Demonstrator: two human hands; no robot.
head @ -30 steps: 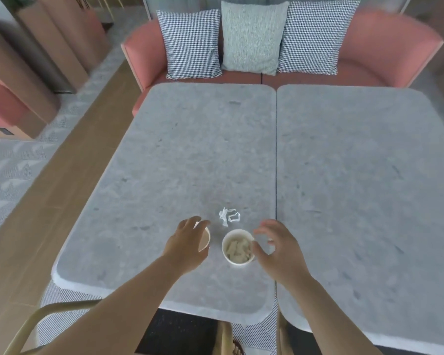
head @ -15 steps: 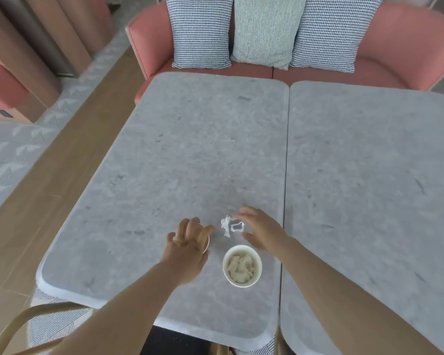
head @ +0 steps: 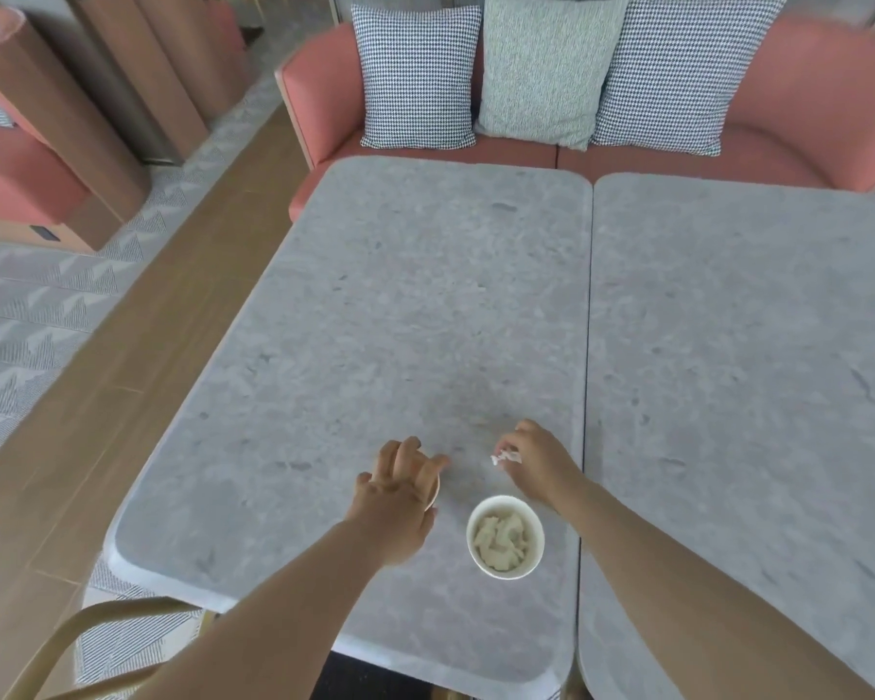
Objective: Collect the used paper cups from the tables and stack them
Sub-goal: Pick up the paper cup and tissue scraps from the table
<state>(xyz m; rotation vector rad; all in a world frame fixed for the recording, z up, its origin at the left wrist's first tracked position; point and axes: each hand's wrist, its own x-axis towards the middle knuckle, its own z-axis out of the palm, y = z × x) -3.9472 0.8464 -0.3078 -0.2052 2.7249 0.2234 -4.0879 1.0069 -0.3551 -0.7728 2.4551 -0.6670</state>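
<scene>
- Head view: covers and grips paper cup [head: 434,491] with curled left hand [head: 397,502], near desk [head: 400,305] front edge.
- Pinches small white scrap [head: 505,458] with right hand [head: 539,469], just beyond second paper cup [head: 506,573].
- Leaves second paper cup upright on desk, crumpled paper [head: 501,538] inside, between both wrists, touching neither.
</scene>
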